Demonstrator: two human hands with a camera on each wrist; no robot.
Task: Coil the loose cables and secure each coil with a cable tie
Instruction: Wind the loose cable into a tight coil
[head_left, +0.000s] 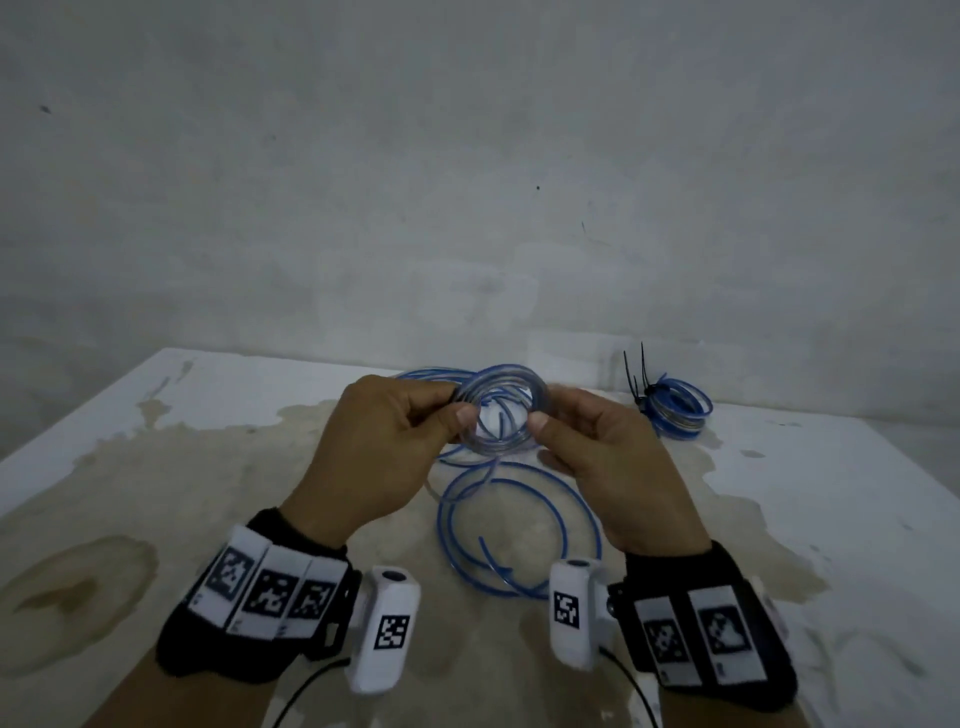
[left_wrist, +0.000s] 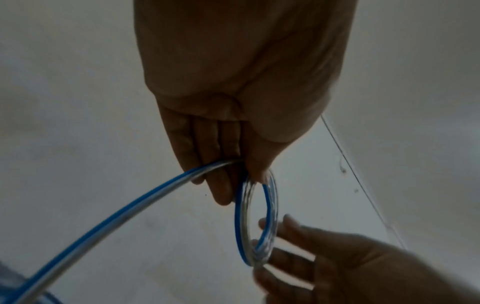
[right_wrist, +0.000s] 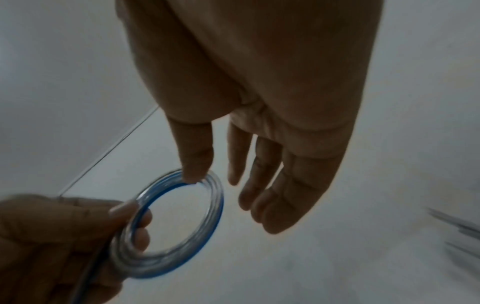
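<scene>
A small coil (head_left: 514, 376) of clear cable with a blue stripe is held up above the table between both hands. My left hand (head_left: 462, 410) pinches its left side between thumb and curled fingers (left_wrist: 221, 185). My right hand (head_left: 543, 431) has its thumb tip on the coil's rim (right_wrist: 215, 205), while its fingers (right_wrist: 259, 195) are straight and apart from the ring. From the left hand (right_wrist: 124, 216) the rest of the cable (left_wrist: 116, 214) trails down to loose loops (head_left: 598, 540) on the table. The coil (left_wrist: 241, 216) carries no tie that I can see.
At the back right of the stained white table (head_left: 156, 467) lies another blue coil (head_left: 680, 415), bound with black cable ties (head_left: 642, 374) whose tails stick up. A bare grey wall stands close behind the table.
</scene>
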